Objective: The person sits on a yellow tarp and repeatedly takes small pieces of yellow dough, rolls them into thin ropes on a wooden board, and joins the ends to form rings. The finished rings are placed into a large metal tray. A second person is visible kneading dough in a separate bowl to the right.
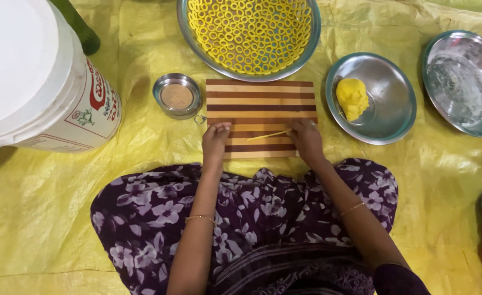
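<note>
- Board (pixel 260 104): striped, before the lap.
- Right hand (pixel 306 137): on the board, fingers curled over the dough strand (pixel 268 135).
- Left hand (pixel 215 141): fingers bent on the board's left edge, holding nothing visible.
- Dough ball (pixel 352 97): in the bowl (pixel 394 117) right of the board.

Dressed in a dark purple garment (pixel 252 218) printed with pale lilac flowers; a thin gold bangle (pixel 200 218) on each wrist, forearms bare.

Off to the left of the left hand (pixel 215 143) sits one package: a big round white plastic bucket (pixel 38 76), lid on, its side carrying a printed label (pixel 100 95) in red lettering with a small green figure.
</note>
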